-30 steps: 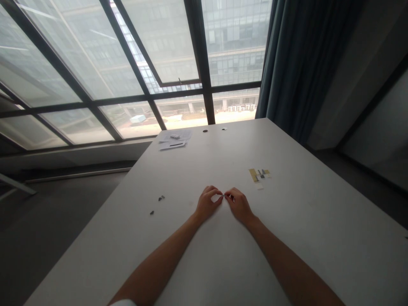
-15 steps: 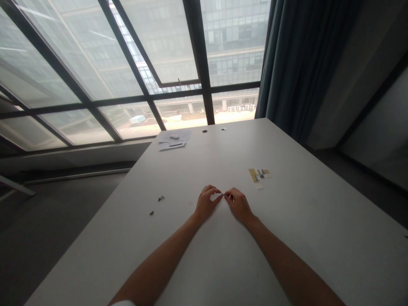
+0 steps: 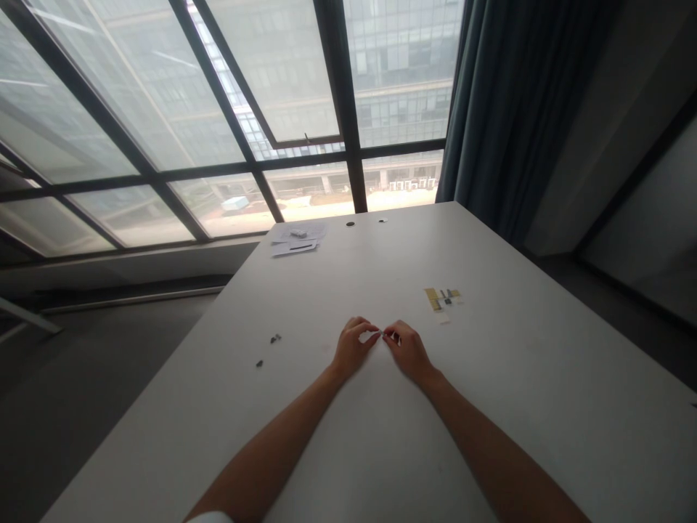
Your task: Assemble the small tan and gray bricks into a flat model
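Sm. piece (image 3: 382, 333) sat betw. L hand (image 3: 353, 349) & R hand (image 3: 408, 353), at their tips; too tiny to tell long axis or heading. Each hand's thumb & finger nearly met, pinching it. Yellow strip (image 3: 432, 298) lay beyond grip, to R.

Daylight via window (image 3: 283, 73); RHS dim, detail soft.

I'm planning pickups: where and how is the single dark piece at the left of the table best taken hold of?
Probably pinch the single dark piece by opposite edges, from above, with the nearer left hand: it looks small and low on the table, apart from the other dark pieces. Its exact outline is too small to judge.
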{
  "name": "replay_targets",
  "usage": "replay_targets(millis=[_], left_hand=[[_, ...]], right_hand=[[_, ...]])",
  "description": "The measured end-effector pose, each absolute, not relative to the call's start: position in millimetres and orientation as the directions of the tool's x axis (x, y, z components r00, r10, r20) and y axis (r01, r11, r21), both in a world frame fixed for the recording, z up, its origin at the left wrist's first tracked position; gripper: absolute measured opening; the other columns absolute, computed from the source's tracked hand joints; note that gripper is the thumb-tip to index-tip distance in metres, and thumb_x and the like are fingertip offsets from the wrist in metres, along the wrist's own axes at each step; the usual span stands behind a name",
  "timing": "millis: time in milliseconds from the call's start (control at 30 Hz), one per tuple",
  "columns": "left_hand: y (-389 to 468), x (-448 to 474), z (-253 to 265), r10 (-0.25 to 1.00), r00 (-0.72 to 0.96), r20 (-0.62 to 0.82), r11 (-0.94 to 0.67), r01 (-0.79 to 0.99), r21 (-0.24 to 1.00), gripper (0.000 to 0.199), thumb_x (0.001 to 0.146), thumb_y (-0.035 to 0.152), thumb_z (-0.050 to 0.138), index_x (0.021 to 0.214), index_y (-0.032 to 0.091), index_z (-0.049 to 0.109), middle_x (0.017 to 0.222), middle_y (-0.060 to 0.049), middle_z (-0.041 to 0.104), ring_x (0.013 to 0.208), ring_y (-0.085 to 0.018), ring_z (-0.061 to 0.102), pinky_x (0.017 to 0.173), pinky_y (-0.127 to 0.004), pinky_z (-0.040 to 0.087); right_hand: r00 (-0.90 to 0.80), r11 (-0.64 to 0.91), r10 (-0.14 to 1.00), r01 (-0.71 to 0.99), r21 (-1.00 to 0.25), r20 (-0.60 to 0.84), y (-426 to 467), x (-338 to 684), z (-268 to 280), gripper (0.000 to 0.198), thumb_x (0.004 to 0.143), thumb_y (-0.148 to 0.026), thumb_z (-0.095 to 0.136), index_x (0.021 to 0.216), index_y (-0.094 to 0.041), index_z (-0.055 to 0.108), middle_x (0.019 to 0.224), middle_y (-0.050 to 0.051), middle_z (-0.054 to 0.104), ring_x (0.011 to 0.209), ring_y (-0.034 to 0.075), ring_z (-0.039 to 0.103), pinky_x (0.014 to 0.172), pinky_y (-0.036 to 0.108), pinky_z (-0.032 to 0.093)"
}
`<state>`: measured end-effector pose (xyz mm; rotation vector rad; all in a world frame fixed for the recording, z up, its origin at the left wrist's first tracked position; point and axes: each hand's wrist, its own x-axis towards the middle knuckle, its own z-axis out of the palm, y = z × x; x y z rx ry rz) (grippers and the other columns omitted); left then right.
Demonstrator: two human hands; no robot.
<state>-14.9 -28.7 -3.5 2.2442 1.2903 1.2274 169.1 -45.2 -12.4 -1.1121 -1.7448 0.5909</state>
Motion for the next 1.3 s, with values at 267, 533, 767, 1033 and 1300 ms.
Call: replay_targets(millis=[267, 533, 767, 1033, 1300], left_hand=[[-29.3, -14.8, -1.8, 0.800, 0.243, 0.548, -0.576, 0.566, 0.590, 0.004, 0.086, 0.025, 0.073, 0.087, 0.022, 0.074, 0.085, -0.004, 0.066, 0.085, -0.018, 0.059, 0.072, -0.029, 0.049], [-28.7, -14.0, -1.7, 0.803, 0.244, 0.544, -0.573, 0.569, 0.590, 0.002, 0.085, 0.024, 0.074, 0.086, 0.022, 0.074, 0.086, -0.004, 0.066, 0.086, -0.018, 0.060, 0.072, -0.030, 0.050], [-28.1, -15.2, -5.4, 0.799, 0.241, 0.551, -0.578, 0.559, 0.594, 0.005, 0.086, 0.028, 0.073, 0.086, 0.024, 0.076, 0.087, -0.005, 0.066, 0.086, -0.018, 0.060, 0.074, -0.030, 0.050], [-28.5, -15.4, -2.0, 0.797, 0.241, 0.553, -0.582, 0.548, 0.601, 0.006, 0.086, 0.028, 0.073, 0.085, 0.023, 0.077, 0.084, -0.005, 0.067, 0.084, -0.018, 0.059, 0.075, -0.031, 0.050], [-29.6, -14.3, -2.4, 0.809, 0.266, 0.524, -0.576, 0.535, 0.618, 0.011, 0.085, 0.025, 0.073, 0.096, 0.024, 0.076, 0.092, -0.006, 0.067, 0.091, -0.019, 0.061, 0.072, -0.029, 0.052]], right_hand=[[-0.133, 0.468, 0.880, 0.413, -0.781, 0.457, -45.2, 169.2, -11.7, 0.007, 0.086, -0.014, 0.061, 0.083, -0.020, 0.064, 0.081, 0.001, 0.061, 0.068, 0.015, 0.054, 0.067, 0.027, 0.043], [-0.135, 0.467, 0.880, 0.421, -0.778, 0.456, -44.5, 169.6, -13.0, 0.007, 0.085, -0.014, 0.062, 0.084, -0.020, 0.064, 0.081, 0.001, 0.061, 0.068, 0.015, 0.054, 0.067, 0.027, 0.042], [-0.133, 0.462, 0.883, 0.416, -0.783, 0.450, -45.5, 170.1, -11.4, 0.007, 0.086, -0.014, 0.062, 0.083, -0.020, 0.064, 0.081, 0.001, 0.061, 0.068, 0.014, 0.054, 0.066, 0.027, 0.042], [-0.135, 0.462, 0.883, 0.411, -0.786, 0.449, -45.1, 170.1, -12.2, 0.007, 0.085, -0.014, 0.063, 0.083, -0.020, 0.065, 0.081, 0.000, 0.061, 0.069, 0.014, 0.054, 0.068, 0.027, 0.043], [-0.123, 0.467, 0.879, 0.419, -0.779, 0.460, -45.2, 170.3, -10.7, 0.005, 0.087, -0.019, 0.064, 0.082, -0.020, 0.064, 0.080, 0.001, 0.062, 0.067, 0.015, 0.054, 0.065, 0.027, 0.044]])
